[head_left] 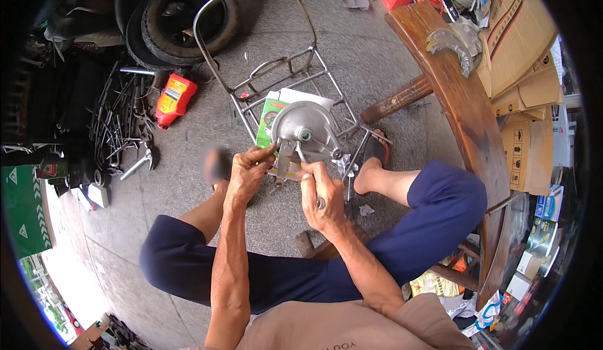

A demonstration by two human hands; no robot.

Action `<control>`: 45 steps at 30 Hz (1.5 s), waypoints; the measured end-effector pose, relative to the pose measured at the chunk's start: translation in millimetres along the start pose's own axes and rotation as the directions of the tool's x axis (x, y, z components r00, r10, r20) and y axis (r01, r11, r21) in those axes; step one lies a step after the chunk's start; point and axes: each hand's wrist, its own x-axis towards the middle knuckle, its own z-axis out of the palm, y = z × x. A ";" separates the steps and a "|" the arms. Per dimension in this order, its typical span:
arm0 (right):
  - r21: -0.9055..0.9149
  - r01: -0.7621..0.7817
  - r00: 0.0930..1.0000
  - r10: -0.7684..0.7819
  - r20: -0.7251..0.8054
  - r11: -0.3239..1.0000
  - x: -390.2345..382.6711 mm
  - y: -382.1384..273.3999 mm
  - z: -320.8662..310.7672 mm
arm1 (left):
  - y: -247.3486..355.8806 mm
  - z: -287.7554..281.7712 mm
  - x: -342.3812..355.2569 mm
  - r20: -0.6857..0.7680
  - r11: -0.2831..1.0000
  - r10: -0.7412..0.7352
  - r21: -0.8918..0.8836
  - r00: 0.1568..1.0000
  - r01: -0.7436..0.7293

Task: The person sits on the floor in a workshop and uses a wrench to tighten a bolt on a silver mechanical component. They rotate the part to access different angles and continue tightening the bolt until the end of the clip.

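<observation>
A round grey metal brake plate (304, 123) with a central hub hole rests over the tubular metal rack in front of me. My left hand (250, 171) pinches its near left edge, beside a flat lever arm (287, 161). In my closed right hand (323, 200) is a metal wrench (300, 153). Its far end meets the plate just below the hub, and a ring end (321, 204) shows at my palm. Beneath the plate lie a green printed box (269, 119) and white paper or card (306, 97), partly hidden.
The tubular metal rack (212, 55) stands between my feet. At left are a red bottle (176, 101), a pile of hand tools (123, 114) and tyres (188, 20). A wooden bench (449, 92) bearing curved brake shoes (455, 45) runs along my right, before cardboard boxes (524, 143).
</observation>
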 end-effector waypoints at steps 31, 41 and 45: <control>-0.167 0.216 0.976 -0.216 0.020 0.962 -1.5 10.3 5.5 | 49.6 20.1 -9.7 -0.171 0.886 0.119 0.462 0.978 -0.027; -0.020 0.095 0.995 -0.095 -0.013 0.995 0.8 -0.6 2.6 | 86.1 33.5 -16.6 -0.172 0.726 0.177 0.688 0.969 -0.010; -0.022 0.100 0.995 -0.100 -0.022 0.995 1.0 -0.6 2.2 | 84.0 35.3 -18.5 -0.181 0.655 0.214 0.756 0.960 -0.004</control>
